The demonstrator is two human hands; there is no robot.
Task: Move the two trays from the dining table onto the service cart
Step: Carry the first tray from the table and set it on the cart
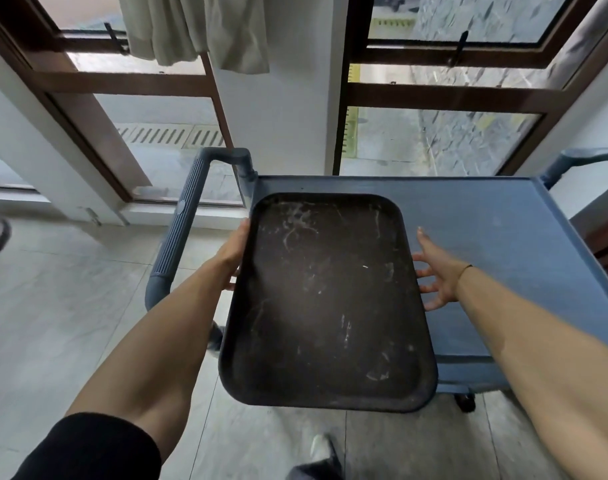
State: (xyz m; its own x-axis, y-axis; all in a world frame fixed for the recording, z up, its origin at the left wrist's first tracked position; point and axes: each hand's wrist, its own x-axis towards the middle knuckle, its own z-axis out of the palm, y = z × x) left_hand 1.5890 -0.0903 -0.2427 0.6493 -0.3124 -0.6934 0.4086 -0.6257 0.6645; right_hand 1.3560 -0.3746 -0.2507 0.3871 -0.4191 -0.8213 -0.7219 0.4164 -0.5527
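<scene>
By the tall windows the blue service cart (486, 237) stood bare-topped while the left hand (234, 249) gripped the dark tray (326, 299) half over its near edge, the right hand (435, 271) spread open beside it, so I judged sliding it fully on came next.

Cart top (496, 244) bare right of tray (326, 299); cart handle (181, 223) crowds left side.

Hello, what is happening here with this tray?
A person is placing a dark, scratched tray on the top shelf of a blue service cart. The left hand holds the tray's left edge. The right hand is open beside the right edge. The tray's near end overhangs the cart. No second tray is visible.
</scene>
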